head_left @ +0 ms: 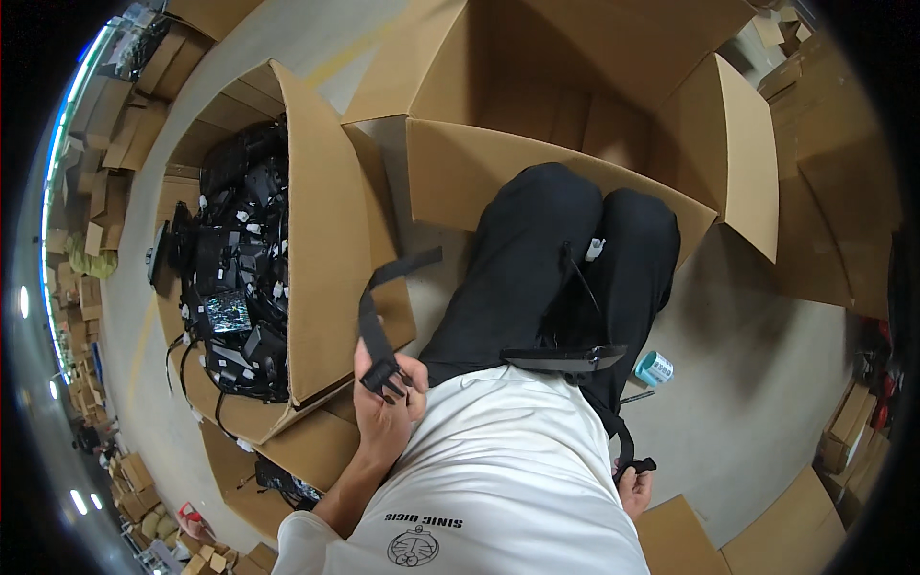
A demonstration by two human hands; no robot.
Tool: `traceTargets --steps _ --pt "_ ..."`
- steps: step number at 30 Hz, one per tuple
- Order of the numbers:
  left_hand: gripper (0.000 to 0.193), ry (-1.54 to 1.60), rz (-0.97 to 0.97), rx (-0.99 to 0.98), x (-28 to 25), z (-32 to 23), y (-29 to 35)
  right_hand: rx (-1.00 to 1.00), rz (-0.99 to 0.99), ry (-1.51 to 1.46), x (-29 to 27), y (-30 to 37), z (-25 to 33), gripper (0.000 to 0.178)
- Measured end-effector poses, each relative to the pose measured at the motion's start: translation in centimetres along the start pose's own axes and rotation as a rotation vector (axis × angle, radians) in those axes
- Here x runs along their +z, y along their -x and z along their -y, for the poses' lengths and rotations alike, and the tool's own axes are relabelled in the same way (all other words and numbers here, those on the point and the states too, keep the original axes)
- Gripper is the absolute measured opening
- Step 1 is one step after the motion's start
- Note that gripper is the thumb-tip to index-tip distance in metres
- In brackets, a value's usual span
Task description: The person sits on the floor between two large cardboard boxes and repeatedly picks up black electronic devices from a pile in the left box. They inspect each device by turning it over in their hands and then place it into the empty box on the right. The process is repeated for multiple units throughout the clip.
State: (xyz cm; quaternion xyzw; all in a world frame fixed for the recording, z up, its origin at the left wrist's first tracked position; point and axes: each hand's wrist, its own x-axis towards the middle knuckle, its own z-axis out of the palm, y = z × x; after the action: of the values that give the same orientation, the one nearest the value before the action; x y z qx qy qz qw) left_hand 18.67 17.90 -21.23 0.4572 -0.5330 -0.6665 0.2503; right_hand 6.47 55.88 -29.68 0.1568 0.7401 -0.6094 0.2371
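My left hand (391, 388) is closed around the plastic buckle (379, 376) of a black webbing strap (369, 311), whose loose end curves up and away to the right. At my right side, my right hand (634, 491) is partly hidden behind my shirt; its fingers are curled at a second black strap end with a buckle (636, 468). Across my lap lies a dark flat device (565, 358), seen nearly edge-on. A thin black cable (582, 278) runs from near it up between my thighs to a white connector (595, 249).
To the left, a cardboard box (326, 240) holds several black electronic parts with cables (240, 259). A large open carton (565, 158) stands beyond my knees. On the floor at right lies a light-blue roll (655, 369) near a thin dark rod (637, 396). Cardboard (680, 537) lies at lower right.
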Motion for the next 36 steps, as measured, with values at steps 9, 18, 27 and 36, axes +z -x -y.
traceTargets --steps 9,18,27,36 --pt "0.043 -0.237 0.269 -0.673 -7.6 -5.7 4.8 0.091 0.021 -0.191 -6.0 -0.7 8.6 0.016" --pt "0.037 -0.522 0.296 -0.079 0.2 -0.1 0.2 -0.012 0.269 0.022 9.7 -4.0 13.6 0.013" --pt "0.044 -0.539 0.548 -0.148 3.3 0.0 -1.2 -0.476 0.612 0.589 13.3 -2.9 14.4 0.020" --pt "0.027 -0.608 0.617 0.290 3.6 2.0 -0.7 -0.523 0.685 0.605 12.8 -2.7 13.6 0.023"
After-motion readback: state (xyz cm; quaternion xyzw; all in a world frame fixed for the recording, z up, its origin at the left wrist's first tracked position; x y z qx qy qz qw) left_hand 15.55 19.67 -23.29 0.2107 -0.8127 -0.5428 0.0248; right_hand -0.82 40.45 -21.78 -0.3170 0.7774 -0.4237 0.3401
